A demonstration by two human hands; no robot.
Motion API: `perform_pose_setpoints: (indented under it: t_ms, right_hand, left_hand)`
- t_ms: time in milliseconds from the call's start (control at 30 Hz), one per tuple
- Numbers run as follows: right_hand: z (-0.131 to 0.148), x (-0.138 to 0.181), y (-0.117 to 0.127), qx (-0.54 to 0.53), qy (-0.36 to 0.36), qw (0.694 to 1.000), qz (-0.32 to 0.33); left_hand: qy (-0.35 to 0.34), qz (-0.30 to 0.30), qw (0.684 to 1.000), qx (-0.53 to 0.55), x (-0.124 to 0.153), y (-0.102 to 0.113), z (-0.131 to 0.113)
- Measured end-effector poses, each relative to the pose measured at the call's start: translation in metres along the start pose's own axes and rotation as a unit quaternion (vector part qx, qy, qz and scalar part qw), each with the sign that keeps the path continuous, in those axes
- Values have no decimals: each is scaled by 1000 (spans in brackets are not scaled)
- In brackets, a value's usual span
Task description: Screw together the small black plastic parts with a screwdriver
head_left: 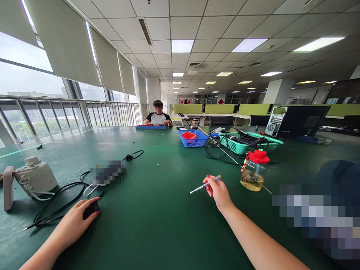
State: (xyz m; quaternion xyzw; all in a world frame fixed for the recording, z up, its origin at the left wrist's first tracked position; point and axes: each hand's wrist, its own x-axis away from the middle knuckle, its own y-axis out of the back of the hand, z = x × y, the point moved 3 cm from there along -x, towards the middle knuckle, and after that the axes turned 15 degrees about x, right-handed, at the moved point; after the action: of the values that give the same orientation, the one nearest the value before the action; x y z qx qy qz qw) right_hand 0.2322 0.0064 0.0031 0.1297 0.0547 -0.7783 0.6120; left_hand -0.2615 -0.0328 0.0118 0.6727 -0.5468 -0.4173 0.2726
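Note:
My left hand point(72, 222) is closed around a small black box-shaped object point(91, 210) on the green tabletop; its kind is hard to tell, since my fingers cover part of it. My right hand point(220, 193) is raised over the table, pinching a slim screwdriver point(200, 188) with a translucent handle. Its tip points left and slightly down, apart from the black object. Just beyond my left hand lie a black cable point(60, 204) with a thin pointed end and a blurred-out power strip point(108, 173).
A red-lidded jar point(253, 180) of liquid stands right of my right hand. Farther back are a blue basket point(194, 143), a green basket point(239, 147) with cables, and a computer case point(277, 122). A white bottle-like device point(36, 176) stands left. A person point(158, 117) sits at the far end.

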Motion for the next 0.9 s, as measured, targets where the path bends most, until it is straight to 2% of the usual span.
perform_pose_setpoints:
  t_ms: [567,900]
  right_hand:
    - [-2,0,0,0,-1,1000,1]
    - [-4,-2,0,-6,1,1000,4]
  left_hand:
    - [10,6,1000,6,-2,-1,3]
    - [-7,-7,1000,-12,-3,-5,15]
